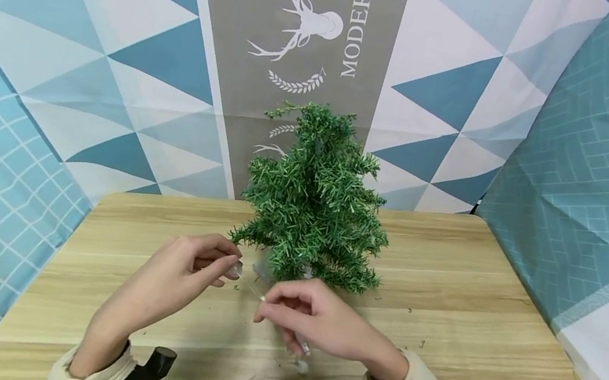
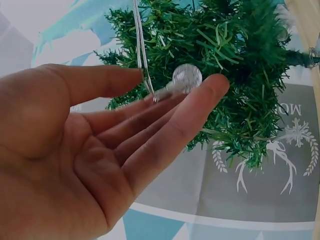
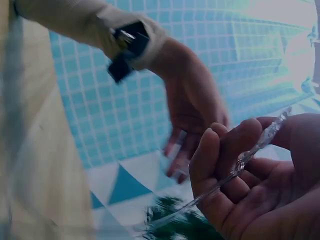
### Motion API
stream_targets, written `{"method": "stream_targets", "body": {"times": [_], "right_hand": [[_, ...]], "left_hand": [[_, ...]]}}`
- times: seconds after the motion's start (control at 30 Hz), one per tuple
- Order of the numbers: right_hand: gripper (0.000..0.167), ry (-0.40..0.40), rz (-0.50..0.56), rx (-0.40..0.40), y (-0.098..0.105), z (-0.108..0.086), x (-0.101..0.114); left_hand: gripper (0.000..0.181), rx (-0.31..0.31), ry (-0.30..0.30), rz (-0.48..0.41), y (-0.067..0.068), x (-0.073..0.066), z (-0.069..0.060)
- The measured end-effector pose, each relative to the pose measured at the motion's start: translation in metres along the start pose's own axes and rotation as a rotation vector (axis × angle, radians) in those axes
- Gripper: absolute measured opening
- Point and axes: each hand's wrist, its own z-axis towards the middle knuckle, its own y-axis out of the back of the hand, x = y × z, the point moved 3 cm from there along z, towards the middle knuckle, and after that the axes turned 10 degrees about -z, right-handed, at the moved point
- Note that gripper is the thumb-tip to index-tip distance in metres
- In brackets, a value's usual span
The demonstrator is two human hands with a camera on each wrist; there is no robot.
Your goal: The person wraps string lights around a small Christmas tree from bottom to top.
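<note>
A small artificial Christmas tree stands on the wooden table. My left hand is at its lower left. In the left wrist view, a clear round bulb of a light string lies against my straight fingers, and the thumb stands apart from them beside the wire. My right hand, in front of the tree, holds the string's thin clear wire in curled fingers. Part of that wire is hidden inside the hand.
More of the string lies on the table near its front, with a round white piece by my right hand. Small dark bits are scattered around. A snowflake ornament shows beside the tree. Patterned cloth hangs behind.
</note>
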Motion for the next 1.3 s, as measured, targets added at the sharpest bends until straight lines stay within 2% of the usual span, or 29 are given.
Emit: {"method": "stream_targets", "body": {"times": [0.23,0.3,0.47,0.73,0.87,0.93,1.03,1.17,1.3], "right_hand": [[0.019,-0.024,-0.169,-0.09,0.024,-0.017,0.017],[0.019,-0.024,-0.213,-0.132,0.03,-0.021,0.021],[0.016,-0.012,-0.308,-0.267,0.04,-0.028,0.029],[0.013,0.042,-0.329,-0.44,0.047,-0.04,0.035],[0.015,0.066,-0.349,-0.493,0.05,-0.045,0.036],[0.017,0.085,-0.344,-0.505,0.052,-0.046,0.038],[0.019,0.113,-0.308,-0.493,0.054,-0.047,0.04],[0.024,0.15,-0.162,-0.407,0.059,-0.049,0.042],[0.03,0.224,0.007,-0.338,0.066,-0.053,0.044]], "left_hand": [[0.01,0.037,-0.145,0.05,-0.007,-0.005,0.0],[0.009,0.034,-0.193,0.055,-0.01,-0.006,0.001],[0.009,-0.002,-0.257,0.075,-0.016,-0.007,0.001],[0.007,-0.029,-0.349,0.09,-0.029,-0.008,0.005],[0.008,-0.047,-0.387,0.1,-0.035,-0.01,0.007],[0.009,-0.074,-0.402,0.103,-0.036,-0.01,0.008],[0.009,-0.149,-0.432,0.107,-0.035,-0.011,0.008],[0.008,-0.274,-0.476,0.122,-0.033,-0.012,0.01],[0.011,-0.361,-0.505,0.129,-0.035,-0.012,0.011]]}}
